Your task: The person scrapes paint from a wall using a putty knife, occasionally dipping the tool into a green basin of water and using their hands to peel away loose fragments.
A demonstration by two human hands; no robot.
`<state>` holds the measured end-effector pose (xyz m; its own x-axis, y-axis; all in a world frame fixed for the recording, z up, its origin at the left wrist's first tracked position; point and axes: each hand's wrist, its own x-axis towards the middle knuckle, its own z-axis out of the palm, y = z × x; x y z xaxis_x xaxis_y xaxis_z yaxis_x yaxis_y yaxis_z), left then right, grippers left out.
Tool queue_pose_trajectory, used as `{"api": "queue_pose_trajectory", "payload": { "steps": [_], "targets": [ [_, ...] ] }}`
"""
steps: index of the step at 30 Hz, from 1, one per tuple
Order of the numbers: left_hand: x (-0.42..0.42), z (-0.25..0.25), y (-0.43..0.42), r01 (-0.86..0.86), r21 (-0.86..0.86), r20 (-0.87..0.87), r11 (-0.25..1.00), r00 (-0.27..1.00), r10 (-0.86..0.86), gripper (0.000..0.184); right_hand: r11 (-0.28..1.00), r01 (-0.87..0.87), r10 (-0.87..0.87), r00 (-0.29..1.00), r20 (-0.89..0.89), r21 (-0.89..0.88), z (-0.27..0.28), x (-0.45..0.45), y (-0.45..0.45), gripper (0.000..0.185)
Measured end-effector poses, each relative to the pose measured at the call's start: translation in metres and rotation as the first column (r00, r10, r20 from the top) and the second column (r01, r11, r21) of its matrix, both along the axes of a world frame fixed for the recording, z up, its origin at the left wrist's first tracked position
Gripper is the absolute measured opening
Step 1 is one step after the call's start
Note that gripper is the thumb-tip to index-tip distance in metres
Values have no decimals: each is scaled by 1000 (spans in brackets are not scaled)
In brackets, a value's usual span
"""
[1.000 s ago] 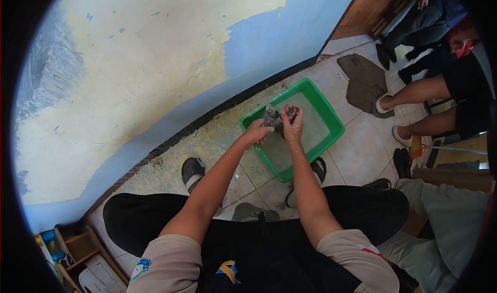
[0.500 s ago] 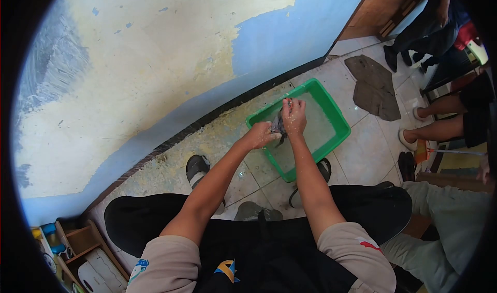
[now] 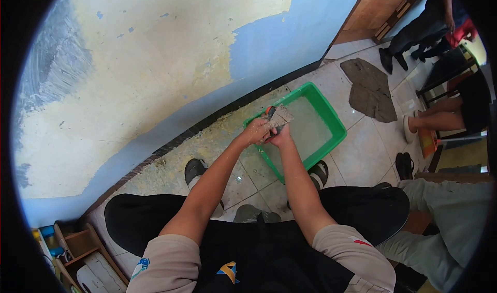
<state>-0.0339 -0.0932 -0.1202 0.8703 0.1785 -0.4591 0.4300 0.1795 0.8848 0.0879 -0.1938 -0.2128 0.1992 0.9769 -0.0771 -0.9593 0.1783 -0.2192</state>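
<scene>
Over the near left side of a green plastic basin (image 3: 339, 132) with cloudy water, my two hands are close together. Closed around a wet, grey-brown speckled rag (image 3: 281, 117), my left hand (image 3: 254, 131) is on its left side. My right hand (image 3: 282, 137) is closed at the rag's lower right edge, its fingers partly hidden. A black and orange object (image 3: 269, 112) shows against the rag between the hands; its full shape is covered. Pale specks cling to my fingers.
A peeling blue and cream wall (image 3: 155, 76) runs along the left. Pale debris (image 3: 171, 161) litters the tiles beside it. A brown floor cloth (image 3: 370, 91) lies beyond the basin. Other people's legs (image 3: 445, 114) are at the right, and a wooden shelf (image 3: 85, 246) stands lower left.
The rag has turned between my hands and now shows a lighter, flatter face, with the orange part more visible. My right hand has dropped lower, beneath the rag.
</scene>
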Motion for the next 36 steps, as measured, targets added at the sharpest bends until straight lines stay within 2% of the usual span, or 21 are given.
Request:
{"api": "queue_pose_trajectory", "payload": {
  "steps": [2, 3, 5, 6, 8, 9, 11, 12, 14, 15, 16, 17, 18, 20, 22, 24, 25, 27, 31, 34, 36],
  "targets": [
    [0, 2, 0, 11, -7, -53, 1000, 999, -12, 30, 928, 224, -241, 970, -21, -297, 9, -6, 4, 46],
    [1, 4, 2, 14, -16, -105, 1000, 994, -16, 29, 930, 223, -240, 971, -21, -291, 6, -2, 2, 46],
    [4, 2, -2, 18, -27, -103, 999, 995, -21, 29, 989, 136, -132, 988, -83, 53, -4, 13, -9, 42],
    [5, -1, -5, 26, -45, -101, 999, 994, -30, 29, 990, 131, -126, 989, -81, 51, 7, 13, -11, 42],
    [5, 7, -6, 65, -10, -98, 998, 993, -66, 28, 837, 417, -404, 908, 113, -355, 41, 13, -18, 36],
    [6, 11, -5, 109, 35, -97, 993, 990, -105, 28, 839, 411, -396, 911, 119, -357, 39, 22, -19, 36],
    [4, 8, -2, 73, 65, -83, 995, 994, -67, 29, 819, 564, -571, 786, -236, -103, 25, 51, -27, 33],
    [4, 6, 0, 46, 99, -72, 994, 997, -39, 30, 820, 562, -570, 789, -230, -102, 28, 62, -41, 33],
    [2, 0, 9, -9, 193, -60, 981, 998, 21, 32, 843, 537, -538, 841, 53, 34, 41, 76, -65, 38],
    [3, -4, 12, -62, 286, -52, 956, 995, 81, 34, 843, 537, -538, 841, 53, 37, 59, 74, -65, 38],
    [6, -16, 13, -63, 287, -51, 956, 995, 81, 34, 770, 597, -563, 801, 202, -223, 87, 68, -65, 38],
    [10, -31, 12, -164, 456, 41, 875, 986, 163, 38, 619, 644, -539, 765, 353, -450, 103, 63, -64, 39],
    [14, -39, 9, -267, 596, 147, 757, 964, 224, 44, 618, 645, -539, 764, 355, -450, 104, 62, -59, 39],
    [17, -16, -2, -241, 603, 96, 761, 968, 231, 45, 709, 436, -39, 809, 587, -553, 107, 58, -44, 38],
    [25, -8, -11, -215, 612, 49, 762, 971, 234, 47, 688, 635, 126, 372, 920, -351, 110, 32, -18, 32],
    [35, -18, -13, -249, 710, 70, 659, 956, 286, 47, 771, 588, 292, 13, 956, -243, 98, 14, -5, 28],
    [37, -25, -11, -253, 714, 74, 653, 954, 289, 47, 775, 586, 285, 10, 958, -236, 95, 10, -6, 28],
    [37, -27, -3, -345, 718, 212, 604, 935, 283, 48, 707, 704, 178, -261, 949, 61, 88, 2, -4, 27],
    [28, -14, 2, -265, 698, 130, 666, 960, 246, 54, 644, 756, 165, -289, 943, 119, 75, 4, -22, 29],
    [26, -15, 1, -254, 664, 126, 703, 965, 229, 60, 548, 835, 275, -114, 955, -58, 50, 9, -39, 28],
    [24, -15, 1, -366, 574, 193, 733, 930, 313, 61, 501, 776, 361, 216, 907, -384, 42, 11, -50, 35]
  ]
}}
